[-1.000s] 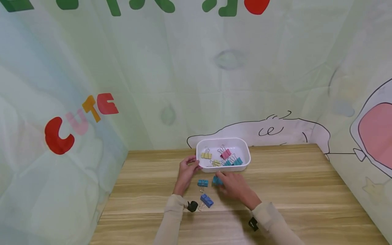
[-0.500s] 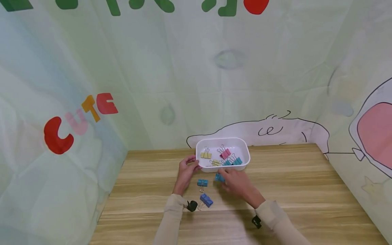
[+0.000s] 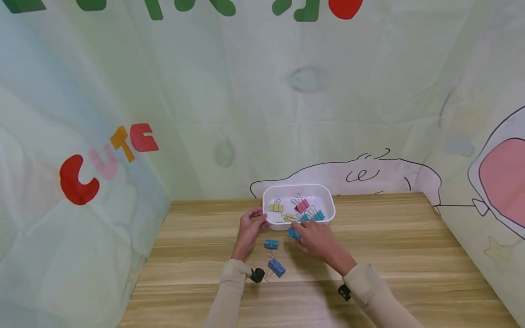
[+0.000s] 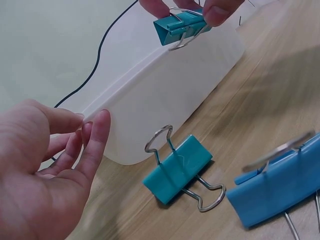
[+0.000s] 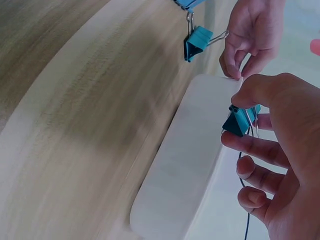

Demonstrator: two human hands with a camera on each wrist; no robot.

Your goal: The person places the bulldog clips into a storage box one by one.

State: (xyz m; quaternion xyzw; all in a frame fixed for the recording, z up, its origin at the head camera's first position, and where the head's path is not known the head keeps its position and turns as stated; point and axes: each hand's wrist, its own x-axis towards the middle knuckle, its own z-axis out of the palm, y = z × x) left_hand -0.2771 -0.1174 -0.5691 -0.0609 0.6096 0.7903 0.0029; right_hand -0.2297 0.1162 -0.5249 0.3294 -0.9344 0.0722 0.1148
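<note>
My right hand [image 3: 317, 240] pinches a teal binder clip [image 4: 177, 28] between thumb and fingertips, close by the front rim of a white plastic tray [image 4: 170, 95]. In the right wrist view this clip [image 5: 237, 122] overlaps the tray's rim, and the other fingers are loosely bent. At the tray's left front corner, my left hand [image 3: 249, 230] pinches the rim with thumb and finger. Another teal binder clip [image 4: 177, 170] lies on the table between the hands, its wire handles spread. Nearer to me is a blue binder clip [image 3: 276, 267].
Inside the tray lie yellow clips [image 3: 276, 208], a pink clip [image 3: 302, 206] and teal clips [image 3: 317, 215]. The tray stands at the wooden table's [image 3: 393, 255] back edge, against a printed cloth backdrop [image 3: 254, 105].
My right hand has lifted the teal binder clip from the table and carried it a little toward the tray's front rim. The left hand and the tray stay in place.
</note>
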